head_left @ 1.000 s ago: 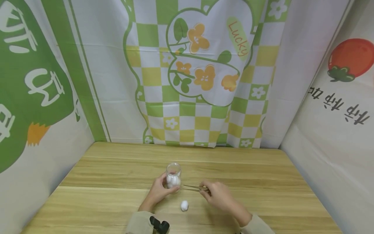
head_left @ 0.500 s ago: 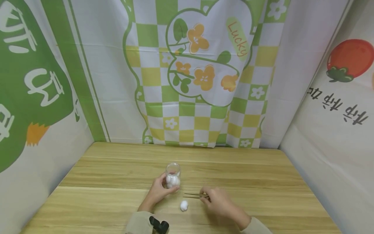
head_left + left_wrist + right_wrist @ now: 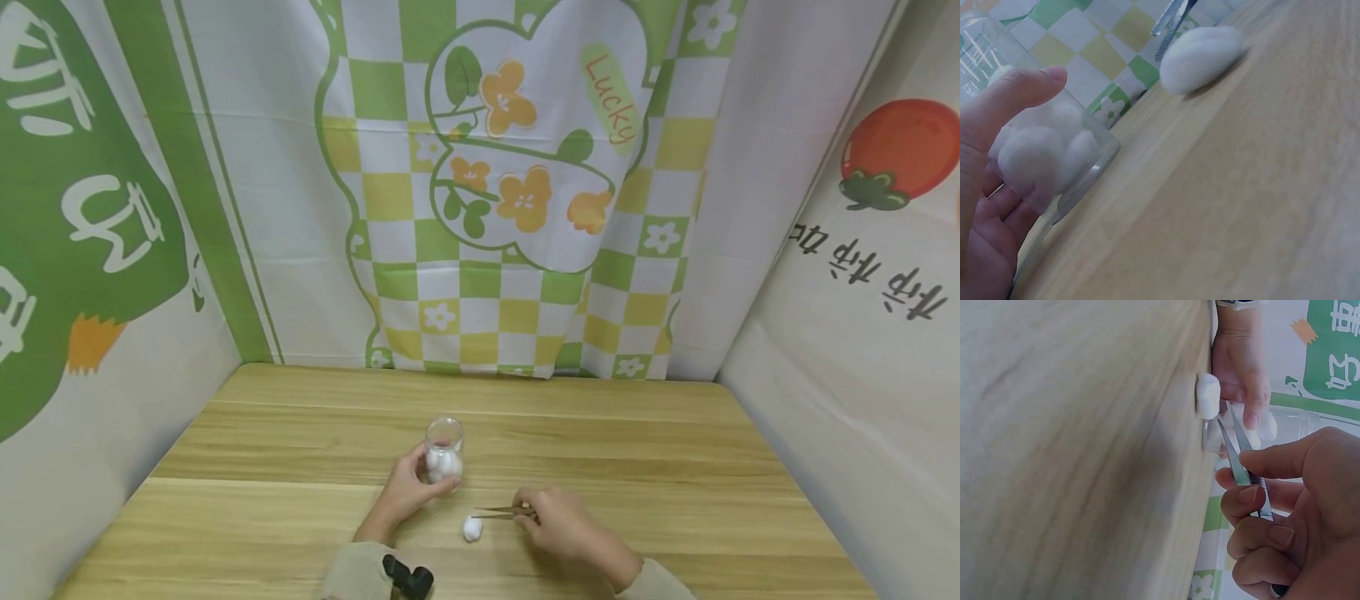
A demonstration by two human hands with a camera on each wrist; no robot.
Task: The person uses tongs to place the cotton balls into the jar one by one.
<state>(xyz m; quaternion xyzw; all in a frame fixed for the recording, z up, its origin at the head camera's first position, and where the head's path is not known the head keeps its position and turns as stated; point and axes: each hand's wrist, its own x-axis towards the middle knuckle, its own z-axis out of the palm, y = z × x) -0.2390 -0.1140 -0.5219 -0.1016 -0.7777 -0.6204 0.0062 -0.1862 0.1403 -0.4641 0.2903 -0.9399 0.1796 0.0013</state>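
My left hand [image 3: 408, 490] grips a clear jar [image 3: 446, 433] upright on the wooden table, thumb in front and fingers behind. Several white cotton balls [image 3: 1041, 150] fill the jar's lower part, and its top has no lid. One loose cotton ball [image 3: 472, 529] lies on the table, nearer the person than the jar. My right hand [image 3: 558, 518] pinches metal tweezers [image 3: 504, 512] between thumb and fingers. Their tips are apart and point left, just by the loose cotton ball; whether they touch it I cannot tell. In the right wrist view the tweezers [image 3: 1244, 459] show slightly spread tips.
The wooden table [image 3: 315, 417] spreads around both hands. A patterned green and white cloth [image 3: 480, 317] hangs behind its far edge, with printed cloths at both sides. A black device [image 3: 408, 577] sits on the left wrist.
My right hand has brought the tweezers toward the person, from level with the jar's base down to the loose cotton ball. The left hand and jar stay nearly still.
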